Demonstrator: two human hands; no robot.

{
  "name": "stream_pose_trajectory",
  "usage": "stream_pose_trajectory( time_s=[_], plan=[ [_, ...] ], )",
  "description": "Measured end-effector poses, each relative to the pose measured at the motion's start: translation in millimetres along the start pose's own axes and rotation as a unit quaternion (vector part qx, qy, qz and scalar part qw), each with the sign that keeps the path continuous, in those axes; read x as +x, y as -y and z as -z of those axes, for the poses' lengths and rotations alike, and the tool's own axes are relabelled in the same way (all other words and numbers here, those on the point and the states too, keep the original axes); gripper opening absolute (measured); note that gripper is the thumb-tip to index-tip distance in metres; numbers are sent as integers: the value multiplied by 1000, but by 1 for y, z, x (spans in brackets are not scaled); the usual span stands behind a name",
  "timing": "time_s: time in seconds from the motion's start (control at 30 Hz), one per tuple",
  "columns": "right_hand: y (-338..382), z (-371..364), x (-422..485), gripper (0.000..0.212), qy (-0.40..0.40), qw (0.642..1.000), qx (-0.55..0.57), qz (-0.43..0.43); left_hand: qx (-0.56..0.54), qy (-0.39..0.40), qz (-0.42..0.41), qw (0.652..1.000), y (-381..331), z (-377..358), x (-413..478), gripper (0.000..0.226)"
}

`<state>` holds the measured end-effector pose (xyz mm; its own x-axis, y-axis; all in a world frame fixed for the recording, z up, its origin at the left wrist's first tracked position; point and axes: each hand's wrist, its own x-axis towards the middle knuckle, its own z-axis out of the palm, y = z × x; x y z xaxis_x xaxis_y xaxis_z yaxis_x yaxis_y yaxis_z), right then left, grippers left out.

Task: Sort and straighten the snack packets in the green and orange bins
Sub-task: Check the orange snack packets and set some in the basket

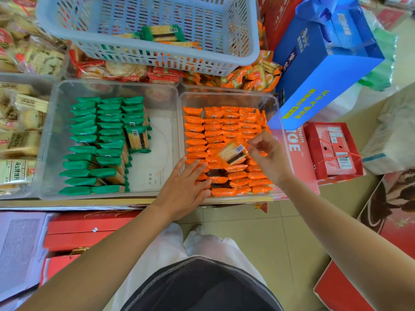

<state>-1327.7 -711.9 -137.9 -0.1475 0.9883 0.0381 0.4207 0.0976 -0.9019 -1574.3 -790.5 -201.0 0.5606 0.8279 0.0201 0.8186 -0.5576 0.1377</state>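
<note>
1. The right hand [267,153] pinched one orange packet [233,152] by its crimped end between thumb and fingertips. It held the packet above the orange bin [226,96], probably to turn it on edge before slotting it into a row.
2. The left hand [184,187] lay flat with straight fingers, grasping nothing, and pressed on the bin's near-left packets. This looked meant to brace the rows and keep a gap open.
3. The orange packets stood on edge in tight rows that filled the bin. Near the front a few leaned and dark gaps showed, so that corner seemed unfinished.
4. The green bin [112,85] sat just beside it on the left. Its green packets [89,131] stood in rows on the left half only. One loose green packet [137,139] lay face-up on the third row, apparently unsorted.
5. Both bins were clear, rigid plastic with rounded corners. The packets were glossy film pillows with clear faces showing pale biscuit and dark filling.
6. A pale slotted basket [146,59] behind the bins held a few more packets.
</note>
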Motion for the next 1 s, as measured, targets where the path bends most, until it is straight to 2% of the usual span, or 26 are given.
stream_pose_trajectory(
  time_s=[0.17, 0.3, 0.37, 0.43, 0.5, 0.53, 0.6, 0.73, 0.83, 0.87, 0.93, 1.0],
  plan=[
    [1, 13, 3, 23, -113, 974, 137, -141, -17, -23, -4, 1000, -2, -1, 0, 62],
    [7, 18, -1, 22, -115, 941, 223, -226, -91, -71, 18, 993, -3, 3, 2, 49],
    [9, 18, -3, 20, -96, 939, 224, -243, -166, -108, 67, 978, -6, 10, 5, 44],
    [12, 15, -5, 18, -64, 940, 223, -249, -302, -130, 163, 930, -11, 24, 13, 42],
    [18, 8, -7, 20, -24, 943, 231, -237, -478, -115, 251, 834, -19, 39, 24, 37],
    [22, 5, -8, 21, -10, 945, 233, -229, -541, -106, 274, 788, -21, 44, 30, 32],
    [28, 1, -9, 20, 2, 948, 231, -218, -596, -127, 288, 739, -22, 47, 37, 26],
    [32, 0, -12, 6, 31, 952, 228, -200, -644, -144, 272, 701, -17, 47, 35, 24],
    [29, 5, -14, 16, 50, 947, 235, -213, -693, -150, 276, 649, -16, 47, 29, 17],
    [28, 6, -15, 18, 49, 940, 251, -227, -697, -158, 281, 641, -15, 47, 28, 17],
    [26, 8, -18, 20, 55, 924, 282, -251, -685, -160, 281, 653, -15, 48, 28, 16],
    [27, 8, -20, 20, 61, 926, 273, -253, -663, -156, 267, 682, -18, 52, 30, 16]
  ],
)
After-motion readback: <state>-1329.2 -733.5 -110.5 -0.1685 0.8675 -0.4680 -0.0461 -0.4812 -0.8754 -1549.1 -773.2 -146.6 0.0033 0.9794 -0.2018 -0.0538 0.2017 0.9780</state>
